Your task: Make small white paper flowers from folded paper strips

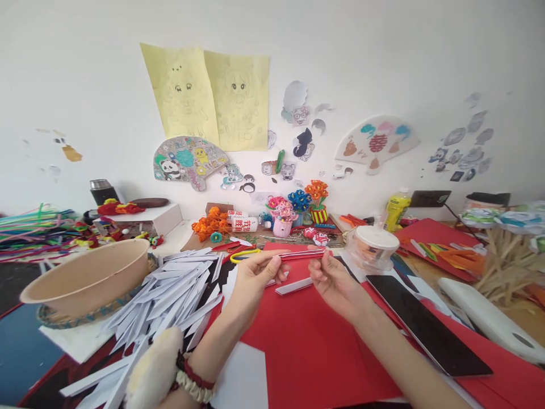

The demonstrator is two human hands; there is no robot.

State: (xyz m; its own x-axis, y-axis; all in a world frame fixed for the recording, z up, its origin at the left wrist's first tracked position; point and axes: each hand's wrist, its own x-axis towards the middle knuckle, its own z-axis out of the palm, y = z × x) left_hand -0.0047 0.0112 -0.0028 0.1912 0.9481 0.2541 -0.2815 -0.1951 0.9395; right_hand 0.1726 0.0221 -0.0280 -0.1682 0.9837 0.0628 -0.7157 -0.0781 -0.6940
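Note:
My left hand (255, 278) and my right hand (334, 279) are raised over a red paper sheet (315, 341) and pinch the two ends of a thin folded red and white paper strip (298, 254) held level between them. Both hands have their fingers closed on it. A second white folded strip (293, 286) lies on the red sheet just below the hands. A furry cuff and bead bracelets (193, 378) sit on my left wrist.
A heap of white folded strips (170, 295) lies at left beside a tan bowl (85, 275). A black tablet (426, 324), a clear lidded cup (372, 247), a white case (489, 324), pipe cleaners (34, 227), scissors (242, 253) and craft flowers (298, 210) surround the work spot.

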